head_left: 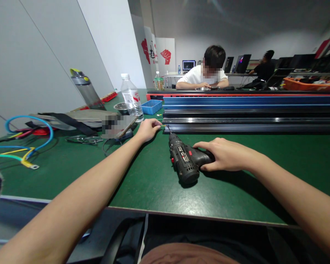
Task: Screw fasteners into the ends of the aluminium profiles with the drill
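Note:
My right hand (224, 154) is wrapped round the grip of a black cordless drill (184, 159) that lies low over the green table (159, 187), its bit pointing at the near end of a stack of long black and blue metal rails (250, 113). My left hand (147, 129) is closed in a pinch at the drill's tip, holding a small piece, perhaps a screw, too small to name, right against the end of the lowest rail.
Left of my hands lie a phone (118, 126), a clear water bottle (131, 97), a metal bowl (122, 107), a small blue tray (151, 106), a grey flask (85, 90) and coloured cables (24, 146). A person (206, 75) sits across the table; an orange tray (310, 85) is far right.

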### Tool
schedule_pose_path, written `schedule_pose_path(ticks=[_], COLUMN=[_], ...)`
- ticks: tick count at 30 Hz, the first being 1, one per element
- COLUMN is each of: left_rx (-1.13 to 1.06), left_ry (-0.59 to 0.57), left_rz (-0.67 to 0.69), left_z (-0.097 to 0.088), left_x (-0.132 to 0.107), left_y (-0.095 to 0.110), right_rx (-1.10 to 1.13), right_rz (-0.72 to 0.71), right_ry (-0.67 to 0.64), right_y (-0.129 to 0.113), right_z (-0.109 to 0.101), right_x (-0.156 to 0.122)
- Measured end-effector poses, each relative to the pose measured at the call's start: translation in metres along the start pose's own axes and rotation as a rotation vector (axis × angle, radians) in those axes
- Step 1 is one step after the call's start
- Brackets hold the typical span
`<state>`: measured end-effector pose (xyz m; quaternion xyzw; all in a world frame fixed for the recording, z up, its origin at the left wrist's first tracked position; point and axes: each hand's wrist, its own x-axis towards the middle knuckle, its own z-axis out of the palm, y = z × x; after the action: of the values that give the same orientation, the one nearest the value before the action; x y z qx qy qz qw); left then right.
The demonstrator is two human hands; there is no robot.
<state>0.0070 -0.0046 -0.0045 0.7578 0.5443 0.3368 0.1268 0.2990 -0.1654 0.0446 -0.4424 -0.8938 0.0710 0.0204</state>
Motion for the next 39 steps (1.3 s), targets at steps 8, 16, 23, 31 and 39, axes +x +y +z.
schedule_pose_path(ticks=[8, 16, 23, 31, 39], left_rx=[-0.004, 0.093, 0.143, 0.167, 0.153], left_ry=[0.004, -0.068, -0.066, -0.074, -0.164], left_rz=[0.007, 0.083, 0.105, 0.104, 0.118], left_z=[0.001, 0.003, 0.005, 0.007, 0.008], left_x=[0.001, 0.001, 0.001, 0.001, 0.003], left_y=[-0.003, 0.003, 0.002, 0.003, 0.002], right_rx=[0.011, -0.043, -0.172, -0.197, -0.205], right_rz=[-0.006, -0.032, -0.021, -0.155, -0.112], right_ry=[0.010, 0.013, 0.095, 0.183, 0.226], right_y=[-0.002, -0.013, -0.023, -0.045, -0.060], right_z=[0.000, 0.003, 0.007, 0.013, 0.027], right_x=[0.002, 0.002, 0.002, 0.005, 0.010])
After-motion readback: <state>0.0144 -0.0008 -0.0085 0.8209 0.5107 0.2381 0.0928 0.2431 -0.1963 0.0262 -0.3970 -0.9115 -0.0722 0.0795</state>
